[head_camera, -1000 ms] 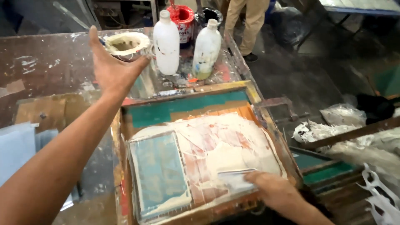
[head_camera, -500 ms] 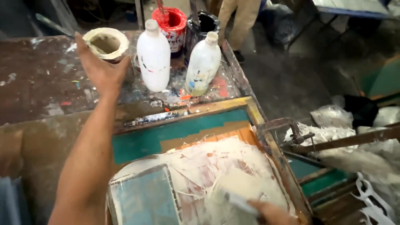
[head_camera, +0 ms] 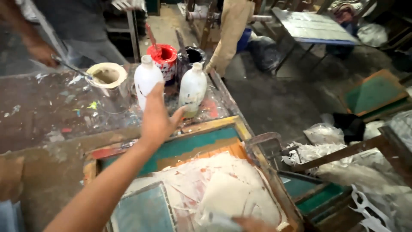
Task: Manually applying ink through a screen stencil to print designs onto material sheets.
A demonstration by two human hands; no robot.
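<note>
My left hand is stretched out over the far edge of a wooden screen-printing frame, fingers apart and holding nothing. It hovers just in front of two white plastic bottles. A paste-smeared cup stands on the table left of the bottles, apart from my hand. Only a sliver of my right hand shows at the bottom edge, on the white paste spread over the screen; its grip is hidden.
Another person's hand holds a thin stick toward the cup. A red paint tub and a black tub stand behind the bottles. The stained table lies left; a metal clamp, crumpled plastic and another frame lie right.
My left hand has let go of the cup, which now stands on the table, and has moved right toward the bottles. My right hand has slid lower, almost out of view.
</note>
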